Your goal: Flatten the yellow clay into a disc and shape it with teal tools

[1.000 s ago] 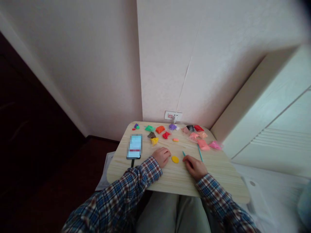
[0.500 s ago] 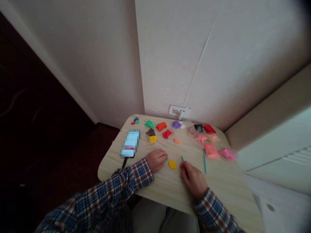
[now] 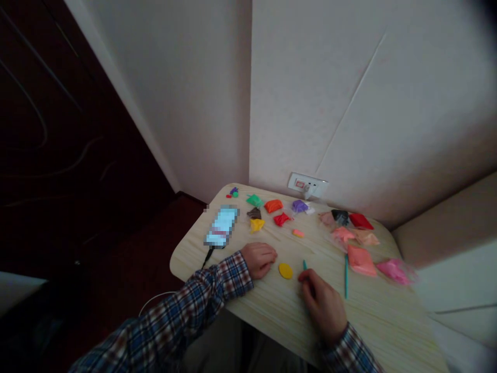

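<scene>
Pinched in right hand (image 3: 325, 304), teal tool (image 3: 305, 264) partly hidden, left hand (image 3: 259, 259) loosely curled, its hold unclear

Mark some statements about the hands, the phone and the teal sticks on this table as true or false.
1. The yellow disc lies between the left hand and the right hand. True.
2. The left hand holds a teal stick. False: it pokes out from the right hand's fingers.
3. The phone is left of both hands. True.
4. The other teal stick lies under the phone. False: it lies beside the salmon-coloured packet.
</scene>
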`<state>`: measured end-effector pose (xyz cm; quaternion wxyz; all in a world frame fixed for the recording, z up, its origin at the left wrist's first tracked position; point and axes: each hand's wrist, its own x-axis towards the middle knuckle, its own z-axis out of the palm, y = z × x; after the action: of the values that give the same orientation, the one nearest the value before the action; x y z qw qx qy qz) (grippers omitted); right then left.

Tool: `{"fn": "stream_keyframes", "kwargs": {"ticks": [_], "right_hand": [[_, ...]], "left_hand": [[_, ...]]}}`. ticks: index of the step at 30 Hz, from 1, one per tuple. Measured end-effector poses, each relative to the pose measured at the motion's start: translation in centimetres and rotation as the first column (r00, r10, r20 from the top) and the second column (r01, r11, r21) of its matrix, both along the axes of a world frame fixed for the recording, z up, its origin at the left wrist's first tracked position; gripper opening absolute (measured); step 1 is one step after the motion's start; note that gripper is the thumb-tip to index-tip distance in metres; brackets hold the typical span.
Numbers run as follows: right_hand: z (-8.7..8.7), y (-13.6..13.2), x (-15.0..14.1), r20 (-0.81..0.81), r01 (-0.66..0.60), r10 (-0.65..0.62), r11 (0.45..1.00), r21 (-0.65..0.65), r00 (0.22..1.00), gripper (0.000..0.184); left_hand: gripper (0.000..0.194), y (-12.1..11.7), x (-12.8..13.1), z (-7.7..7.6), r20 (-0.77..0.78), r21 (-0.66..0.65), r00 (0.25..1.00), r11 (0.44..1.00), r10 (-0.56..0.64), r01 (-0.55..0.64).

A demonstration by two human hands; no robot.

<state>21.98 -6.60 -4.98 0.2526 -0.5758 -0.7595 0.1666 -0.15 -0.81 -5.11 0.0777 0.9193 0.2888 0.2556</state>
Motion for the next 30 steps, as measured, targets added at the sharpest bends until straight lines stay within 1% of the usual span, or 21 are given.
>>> {"fn": "stream_keyframes", "kwargs": {"ticks": [5, 11, 15, 23, 30], "right_hand": [[0.26, 0.27, -0.24, -0.013, 0.015, -0.016, 1.000, -0.007, 1.000, 0.018], [0.35, 0.35, -0.22, -0.004, 0.019, -0.019, 0.999, -0.036, 1.000, 0.019], [0.40, 0.36, -0.24, -0.002, 0.031, -0.031, 0.998, -0.050, 1.000, 0.019], [0.53, 0.39, -0.11, 0.021, 0.036, -0.035, 0.997, -0.067, 0.999, 0.019], [0.32, 0.36, -0.02, 0.028, 0.031, -0.029, 0.997, -0.066, 0.999, 0.020]], "left_hand": [[0.017, 0.39, -0.05, 0.47, 0.033, 0.018, 0.999, 0.999, -0.033, 0.032], [0.018, 0.44, -0.08, 0.07, 0.080, 0.003, 0.996, 0.999, -0.034, 0.033], [0.019, 0.40, -0.08, 0.10, 0.087, -0.016, 0.996, 0.999, -0.033, 0.035], [0.017, 0.57, 0.22, 0.04, 0.119, 0.013, 0.992, 0.999, -0.039, 0.038], [0.018, 0.27, 0.33, 0.71, 0.127, 0.028, 0.991, 0.999, -0.036, 0.033]]}}
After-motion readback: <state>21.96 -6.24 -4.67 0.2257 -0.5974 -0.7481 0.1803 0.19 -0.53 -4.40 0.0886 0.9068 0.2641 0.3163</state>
